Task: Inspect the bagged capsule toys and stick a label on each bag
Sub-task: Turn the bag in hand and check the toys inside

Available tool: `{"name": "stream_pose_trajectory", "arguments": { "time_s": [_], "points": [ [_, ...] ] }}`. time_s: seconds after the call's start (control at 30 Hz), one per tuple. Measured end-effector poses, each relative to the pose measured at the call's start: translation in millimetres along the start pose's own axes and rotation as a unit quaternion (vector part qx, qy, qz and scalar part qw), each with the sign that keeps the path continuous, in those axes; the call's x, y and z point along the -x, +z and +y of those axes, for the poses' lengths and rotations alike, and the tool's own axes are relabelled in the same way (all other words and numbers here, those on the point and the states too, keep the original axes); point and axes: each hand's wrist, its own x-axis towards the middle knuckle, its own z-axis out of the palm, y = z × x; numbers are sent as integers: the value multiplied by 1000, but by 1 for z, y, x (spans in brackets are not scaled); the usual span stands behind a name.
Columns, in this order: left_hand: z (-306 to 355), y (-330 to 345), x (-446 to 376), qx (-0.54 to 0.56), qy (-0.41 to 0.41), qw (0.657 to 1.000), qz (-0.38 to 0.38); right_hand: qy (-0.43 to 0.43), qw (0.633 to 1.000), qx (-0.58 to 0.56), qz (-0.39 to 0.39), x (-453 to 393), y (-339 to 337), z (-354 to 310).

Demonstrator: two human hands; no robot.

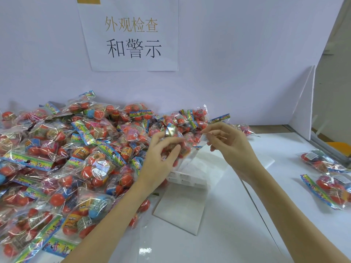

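My left hand (161, 156) holds a clear bag of red capsule toys (180, 147) lifted above the table, fingers curled around it. My right hand (228, 143) pinches a small white label (204, 138) at its fingertips, close to the right side of that bag. Below the hands lies a white label sheet (188, 177) on a white backing sheet (180, 209). A big pile of bagged capsule toys (66, 158) covers the left of the table.
Two bagged toys (326, 171) lie apart at the right edge of the white table (237, 234). A paper sign (133, 35) hangs on the back wall. A white divider panel (305, 103) stands at the right.
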Motion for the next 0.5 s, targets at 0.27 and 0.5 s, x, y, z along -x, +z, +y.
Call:
{"name": "stream_pose_trajectory", "arguments": {
  "time_s": [0.27, 0.5],
  "points": [
    [-7, -6, -2, 257, -93, 959, 73, 9, 999, 7, -36, 2, 11, 0],
    [-11, -4, -5, 281, -95, 953, 63, 14, 997, -38, -66, 6, 22, -4]
  ]
}}
